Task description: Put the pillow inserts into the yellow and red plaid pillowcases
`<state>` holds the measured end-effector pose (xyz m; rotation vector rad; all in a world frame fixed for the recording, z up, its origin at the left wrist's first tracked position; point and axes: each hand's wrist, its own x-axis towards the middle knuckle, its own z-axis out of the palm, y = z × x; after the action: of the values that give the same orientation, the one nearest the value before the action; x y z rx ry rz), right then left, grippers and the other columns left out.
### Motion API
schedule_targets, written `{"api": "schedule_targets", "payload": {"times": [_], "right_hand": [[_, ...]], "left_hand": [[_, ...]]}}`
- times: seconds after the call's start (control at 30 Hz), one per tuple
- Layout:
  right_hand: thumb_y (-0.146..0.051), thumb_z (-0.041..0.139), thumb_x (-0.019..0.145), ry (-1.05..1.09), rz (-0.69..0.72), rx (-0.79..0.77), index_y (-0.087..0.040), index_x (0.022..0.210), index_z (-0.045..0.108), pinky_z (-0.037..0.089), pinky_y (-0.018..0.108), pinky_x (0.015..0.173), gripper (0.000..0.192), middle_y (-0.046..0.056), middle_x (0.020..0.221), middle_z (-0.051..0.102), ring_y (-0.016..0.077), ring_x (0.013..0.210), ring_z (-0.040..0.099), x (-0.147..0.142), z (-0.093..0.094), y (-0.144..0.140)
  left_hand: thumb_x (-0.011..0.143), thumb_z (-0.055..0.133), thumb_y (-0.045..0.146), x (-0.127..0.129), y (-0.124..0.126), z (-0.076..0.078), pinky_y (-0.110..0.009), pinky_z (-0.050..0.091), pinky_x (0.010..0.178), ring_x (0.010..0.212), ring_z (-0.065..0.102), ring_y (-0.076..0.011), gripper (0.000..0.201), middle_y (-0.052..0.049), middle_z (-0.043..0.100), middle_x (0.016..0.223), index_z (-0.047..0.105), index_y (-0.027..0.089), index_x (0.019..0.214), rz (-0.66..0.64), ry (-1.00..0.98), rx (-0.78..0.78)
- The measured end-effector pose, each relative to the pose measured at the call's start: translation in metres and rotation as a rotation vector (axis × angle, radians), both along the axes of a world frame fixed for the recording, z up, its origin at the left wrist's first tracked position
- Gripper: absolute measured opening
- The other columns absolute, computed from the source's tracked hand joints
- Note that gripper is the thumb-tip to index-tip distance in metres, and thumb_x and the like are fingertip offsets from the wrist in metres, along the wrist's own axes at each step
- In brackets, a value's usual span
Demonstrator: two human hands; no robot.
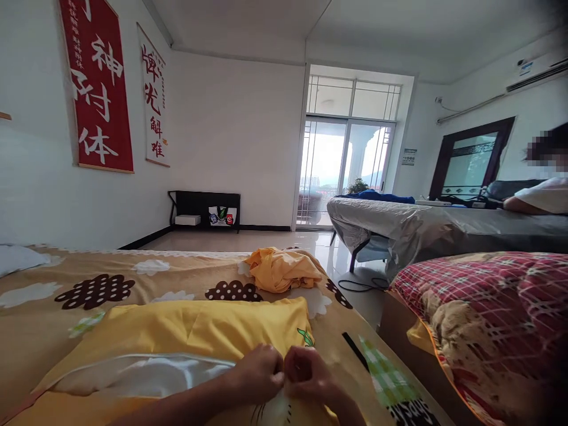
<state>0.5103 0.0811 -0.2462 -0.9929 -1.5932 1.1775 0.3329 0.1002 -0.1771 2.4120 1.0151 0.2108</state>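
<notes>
A yellow pillowcase (199,322) lies in front of me on the bed, with a long opening along its near side. Inside that opening shows a shiny white pillow (146,373). My left hand (261,371) is closed, thumb and fingers pinching at the right end of the opening. Right beside it, nearly touching, my right hand (310,373) is curled in a pinch on the pillowcase. Whether a zipper pull sits between the fingertips is too small to make out. Printed green leaves and black lines show on the cloth around my hands.
A crumpled orange cloth (284,269) lies beyond the pillowcase on the patterned bedsheet (168,266). A red plaid quilt (492,296) is piled at the right. Behind it stands a plastic-covered table (399,222), where another person (545,189) sits. A low black shelf (204,207) stands against the far wall.
</notes>
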Motion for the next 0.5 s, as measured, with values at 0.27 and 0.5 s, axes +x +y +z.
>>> {"api": "schedule_targets", "payload": {"times": [0.27,0.5], "right_hand": [[-0.02,0.084,0.048,-0.258,-0.054,-0.1,-0.018,0.064,0.053,0.019,0.023,0.05,0.034,-0.01,0.056,0.042,0.0058,0.055,0.032,-0.006,-0.002,-0.003],[-0.017,0.08,0.051,-0.416,-0.163,-0.09,-0.017,0.07,0.06,0.026,0.021,0.056,0.027,-0.01,0.06,0.049,0.0067,0.06,0.04,-0.005,-0.016,0.001]], "left_hand": [[0.08,0.048,0.021,-0.005,-0.007,-0.001,-0.024,0.033,0.055,0.064,0.053,-0.0138,0.026,-0.005,0.068,0.073,0.073,0.015,0.082,0.043,0.09,0.082],[0.087,0.044,0.026,-0.006,-0.019,0.008,-0.034,0.05,0.078,0.09,0.067,-0.0274,0.034,-0.015,0.072,0.099,0.073,0.015,0.101,0.056,0.238,0.149]]}}
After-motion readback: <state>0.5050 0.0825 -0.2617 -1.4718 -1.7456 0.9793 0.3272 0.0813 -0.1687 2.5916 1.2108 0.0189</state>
